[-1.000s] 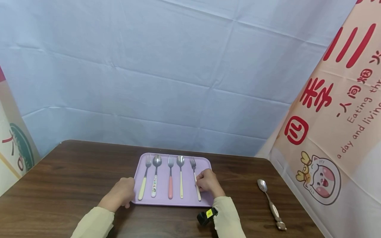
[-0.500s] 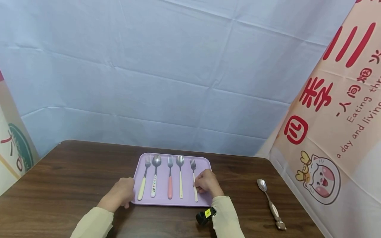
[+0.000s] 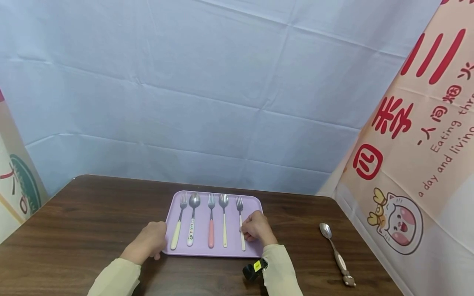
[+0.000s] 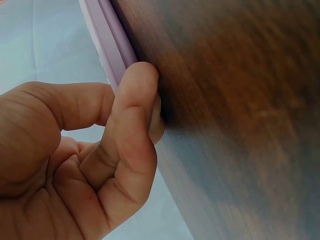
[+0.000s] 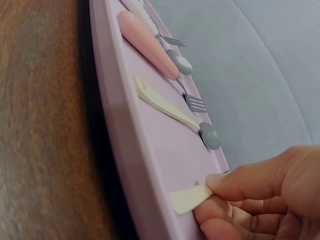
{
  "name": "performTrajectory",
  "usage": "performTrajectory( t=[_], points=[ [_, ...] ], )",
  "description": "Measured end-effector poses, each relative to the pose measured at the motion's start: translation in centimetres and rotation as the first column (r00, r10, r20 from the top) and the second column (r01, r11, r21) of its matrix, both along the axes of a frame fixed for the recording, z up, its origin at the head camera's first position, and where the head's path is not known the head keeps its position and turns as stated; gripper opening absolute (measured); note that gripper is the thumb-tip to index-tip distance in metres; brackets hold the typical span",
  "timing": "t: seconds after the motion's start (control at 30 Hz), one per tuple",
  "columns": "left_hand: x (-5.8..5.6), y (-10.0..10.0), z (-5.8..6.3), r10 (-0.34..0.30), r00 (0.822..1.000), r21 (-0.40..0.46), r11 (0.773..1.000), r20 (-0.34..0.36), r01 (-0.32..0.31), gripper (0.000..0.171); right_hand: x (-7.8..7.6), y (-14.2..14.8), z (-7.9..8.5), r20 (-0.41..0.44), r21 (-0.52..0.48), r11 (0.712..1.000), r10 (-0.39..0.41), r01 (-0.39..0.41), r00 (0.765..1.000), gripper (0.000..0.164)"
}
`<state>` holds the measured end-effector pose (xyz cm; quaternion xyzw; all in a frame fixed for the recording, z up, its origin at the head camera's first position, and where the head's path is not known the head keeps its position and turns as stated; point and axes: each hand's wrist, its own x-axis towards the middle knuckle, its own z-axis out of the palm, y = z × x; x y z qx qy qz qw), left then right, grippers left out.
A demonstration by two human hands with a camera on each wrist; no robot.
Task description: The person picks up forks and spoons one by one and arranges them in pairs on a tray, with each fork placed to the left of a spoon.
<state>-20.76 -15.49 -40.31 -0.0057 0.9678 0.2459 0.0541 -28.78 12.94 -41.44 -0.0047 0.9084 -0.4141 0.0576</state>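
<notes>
A lilac tray (image 3: 207,251) lies on the table with cutlery in a row. My left hand (image 3: 149,241) grips its left edge; in the left wrist view the thumb and curled fingers (image 4: 137,92) meet at the rim. With thumb and fingers, my right hand (image 3: 257,227) pinches the pale handle of the rightmost fork (image 3: 239,204), whose tines point to the far side. Left of that fork lie a cream-handled spoon (image 3: 224,201), a pink-handled fork (image 3: 211,239), a spoon with a patterned white handle (image 3: 194,200) and a yellow-handled fork (image 3: 175,236).
A long spoon with a brown animal-shaped handle end (image 3: 338,261) lies on the dark wooden table (image 3: 111,205), right of the tray. Pale blue cloth (image 3: 185,102) hangs behind, and a printed banner (image 3: 414,164) stands at the right.
My right hand has shifted slightly left with the rightmost fork. Its handle end has swung left, so the fork lies straighter. My left hand stays at the tray's edge.
</notes>
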Motion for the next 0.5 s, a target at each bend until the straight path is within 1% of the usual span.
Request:
performTrajectory(
  t=[0.13, 0.3, 0.5],
  points=[
    [-0.04, 0.01, -0.01, 0.006, 1.0, 0.003, 1.0, 0.002, -0.006, 0.006, 0.1, -0.07, 0.19, -0.01, -0.015, 1.0, 0.0, 0.0, 1.0, 0.012],
    [-0.07, 0.0, -0.03, 0.006, 1.0, -0.001, 1.0, 0.0, -0.006, 0.005, 0.19, -0.14, 0.2, -0.031, -0.003, 1.0, -0.001, 0.001, 1.0, 0.015],
    [-0.08, 0.09, -0.06, 0.008, 1.0, -0.008, 1.0, 0.007, -0.008, 0.006, 0.05, -0.2, -0.06, -0.024, 0.0, 1.0, -0.024, 0.024, 0.999, 0.016]
  ],
)
